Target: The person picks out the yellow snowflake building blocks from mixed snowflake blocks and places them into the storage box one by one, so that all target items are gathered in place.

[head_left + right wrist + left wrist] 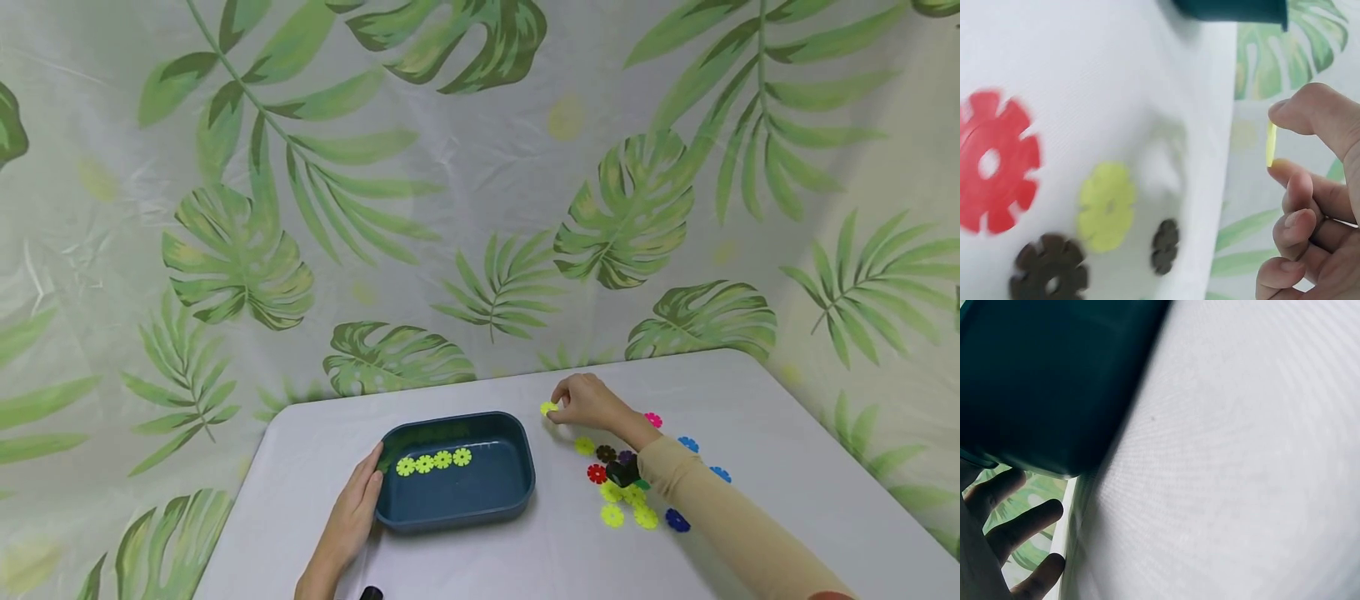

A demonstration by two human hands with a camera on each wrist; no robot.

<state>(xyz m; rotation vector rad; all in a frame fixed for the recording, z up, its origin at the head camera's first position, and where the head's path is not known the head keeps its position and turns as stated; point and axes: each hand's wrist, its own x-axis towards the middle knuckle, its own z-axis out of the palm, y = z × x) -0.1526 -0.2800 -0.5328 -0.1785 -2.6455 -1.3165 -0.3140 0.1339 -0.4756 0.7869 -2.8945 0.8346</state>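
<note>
Nearest on the white bench [555,554], to the right, lie two yellow discs [612,516] with notched edges, a dark blue disc [677,520] to their right, and more yellow pieces [634,495] bunched just beyond, partly under the right forearm. To the left, the left hand [354,504] rests against the left wall of a dark blue tray [461,493], its fingers extended and spread apart in the left wrist view. Inside the tray, toward its far side, four yellow flower discs [434,462] make a row running left to right. Right of the tray lie a red disc [596,473], then a brown disc [605,453], then a single yellow piece [584,446]; a pink disc [653,420] sits farther off, beyond the forearm. Farther still, right of the tray's far corner, the right hand [588,400] pinches one yellow flower [549,409] between thumb and forefinger. Behind everything hangs a leaf-print cloth [495,208].
</note>
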